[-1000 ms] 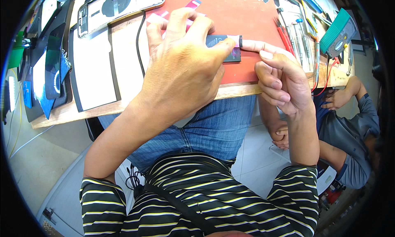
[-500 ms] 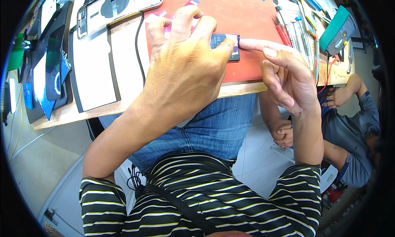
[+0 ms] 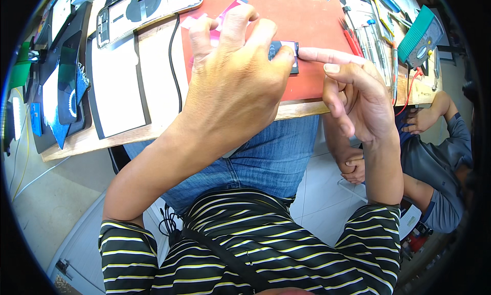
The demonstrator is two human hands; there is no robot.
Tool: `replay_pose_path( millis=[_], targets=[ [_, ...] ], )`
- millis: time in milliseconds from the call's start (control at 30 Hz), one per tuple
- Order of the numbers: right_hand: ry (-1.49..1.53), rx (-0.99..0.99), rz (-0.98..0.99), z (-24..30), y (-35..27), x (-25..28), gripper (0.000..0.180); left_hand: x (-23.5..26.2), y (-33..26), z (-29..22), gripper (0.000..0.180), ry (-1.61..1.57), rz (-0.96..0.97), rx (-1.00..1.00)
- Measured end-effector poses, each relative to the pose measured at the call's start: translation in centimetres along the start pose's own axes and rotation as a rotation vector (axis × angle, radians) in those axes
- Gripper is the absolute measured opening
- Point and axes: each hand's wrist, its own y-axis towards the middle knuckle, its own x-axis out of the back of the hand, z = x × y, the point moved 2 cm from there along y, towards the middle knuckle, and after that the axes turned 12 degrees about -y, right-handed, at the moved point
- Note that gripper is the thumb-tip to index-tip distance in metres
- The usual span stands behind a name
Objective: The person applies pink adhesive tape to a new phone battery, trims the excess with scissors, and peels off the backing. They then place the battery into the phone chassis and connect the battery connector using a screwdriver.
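Note:
My left hand (image 3: 238, 80) lies palm down over a small dark flat device (image 3: 286, 52) on a red work mat (image 3: 302, 18), its fingers pressing the device down and hiding most of it. A pink strip (image 3: 225, 16) shows past my left fingers. My right hand (image 3: 353, 95) hovers at the mat's right edge, index finger stretched out so its tip touches the device's right end, the other fingers curled.
An opened phone chassis (image 3: 148, 6) and a black cable (image 3: 174, 64) lie at the back left. White and dark panels (image 3: 115, 85) cover the wooden bench's left part. Hand tools (image 3: 368, 34) and a green meter (image 3: 422, 36) sit at right. Another person (image 3: 434, 157) sits at the lower right.
My right index finger has straightened and slid onto the device's right end. My left hand stays pressed on the device, shifted slightly.

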Motion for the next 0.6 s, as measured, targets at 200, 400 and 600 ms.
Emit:
replay_pose_path(
  millis=[200, 400, 600],
  targets=[
    [0.022, -0.016, 0.057, 0.1, -1.1, -0.7, 0.055, -0.4, 0.0, -0.1, 0.037, 0.058, 0.006, -0.056],
    [-0.194, -0.035, -0.013, 0.4, -1.3, -1.6, 0.063, -0.5, -0.2, -0.3, 0.035, 0.057, -0.007, -0.084],
    [-0.324, -0.017, -0.082, -0.1, -1.9, -3.2, 0.067, -0.6, -0.3, -0.3, 0.037, 0.067, 0.004, -0.082]
  ],
)
